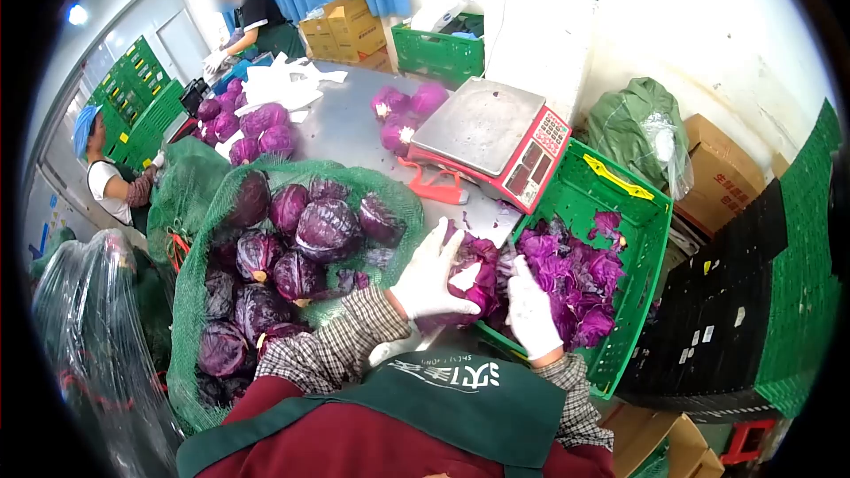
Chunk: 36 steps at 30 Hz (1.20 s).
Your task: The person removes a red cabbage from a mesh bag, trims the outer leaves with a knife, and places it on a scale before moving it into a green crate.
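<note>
My left hand [434, 279], in a white glove, has its fingers spread against the left side of a purple cabbage [475, 276], which shows a pale cut patch. On the cabbage's right is my right hand [531, 305], also gloved, its fingers bent near the leaves; whether it holds anything is hidden. Torn purple leaves [580, 288] fill much of a green crate [651, 239] beside it. Left of my hands, a green mesh sack [190, 301] lies open with several whole cabbages [328, 230] inside.
A red scale [482, 128] stands on the metal table [354, 115] behind an orange-handled tool [434, 186]. More cabbages [266, 128] lie further back. Two people [257, 22] [111, 177] are at the far left. Stacked black and green crates [726, 301] stand at the right.
</note>
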### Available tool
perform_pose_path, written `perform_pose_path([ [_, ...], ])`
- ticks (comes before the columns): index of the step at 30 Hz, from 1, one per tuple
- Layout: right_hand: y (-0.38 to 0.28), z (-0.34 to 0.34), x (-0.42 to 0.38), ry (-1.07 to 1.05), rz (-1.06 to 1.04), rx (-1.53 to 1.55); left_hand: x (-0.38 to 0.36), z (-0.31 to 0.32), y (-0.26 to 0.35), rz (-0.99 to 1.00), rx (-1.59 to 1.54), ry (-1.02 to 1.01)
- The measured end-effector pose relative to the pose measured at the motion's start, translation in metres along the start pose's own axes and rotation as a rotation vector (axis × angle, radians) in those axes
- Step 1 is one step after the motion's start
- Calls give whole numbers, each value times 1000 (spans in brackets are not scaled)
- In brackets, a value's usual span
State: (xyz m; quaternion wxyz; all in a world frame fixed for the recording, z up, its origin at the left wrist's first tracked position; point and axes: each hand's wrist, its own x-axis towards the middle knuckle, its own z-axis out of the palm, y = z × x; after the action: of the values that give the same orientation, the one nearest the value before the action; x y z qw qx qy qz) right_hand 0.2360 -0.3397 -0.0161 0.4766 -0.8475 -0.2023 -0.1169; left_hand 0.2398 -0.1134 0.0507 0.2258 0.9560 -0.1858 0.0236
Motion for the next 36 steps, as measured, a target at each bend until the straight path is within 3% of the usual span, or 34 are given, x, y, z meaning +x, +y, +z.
perform_pose_path([
  [3,-21,6,3,-22,-72,-106,-1,14,2,-183,-131,-69],
  [5,-36,2,1,-159,46,-112,-2,12,7,-161,-83,-27],
  [10,-33,8,1,-129,-148,-296,1,20,8,-181,-106,-57],
  [14,-45,-4,9,-239,-83,-358,7,25,12,-189,-43,-59],
  [17,-20,4,25,-314,-223,-479,8,17,30,-199,89,-40],
  [19,-9,9,28,-183,-125,-431,7,19,31,-165,124,37],
  [21,-20,-8,49,-307,88,-413,3,21,27,-148,128,60],
  [22,-1,-8,51,-272,66,-476,-4,21,24,-110,102,94],
  [23,27,-2,48,-169,185,-324,-9,17,18,-119,-5,-33],
  [25,77,17,25,82,-296,-356,-27,22,-10,40,-126,66],
  [26,91,17,14,113,-251,-349,-34,16,-17,66,-221,85],
  [28,151,5,-40,175,311,217,-58,13,-35,-111,-486,9],
  [29,186,-2,-60,194,817,781,-66,10,-43,-177,-664,29],
  [31,158,-33,-67,268,1074,372,-65,11,-58,-179,-596,3],
  [32,166,-33,-70,128,965,324,-56,8,-56,-185,-551,-22],
  [34,53,-39,-24,71,875,350,-37,5,-43,-174,-464,-64],
  [35,30,-27,-11,38,747,600,-28,2,-36,-151,-415,-85],
  [36,1,-20,-1,-72,725,565,-22,-3,-31,-133,-360,-105],
])
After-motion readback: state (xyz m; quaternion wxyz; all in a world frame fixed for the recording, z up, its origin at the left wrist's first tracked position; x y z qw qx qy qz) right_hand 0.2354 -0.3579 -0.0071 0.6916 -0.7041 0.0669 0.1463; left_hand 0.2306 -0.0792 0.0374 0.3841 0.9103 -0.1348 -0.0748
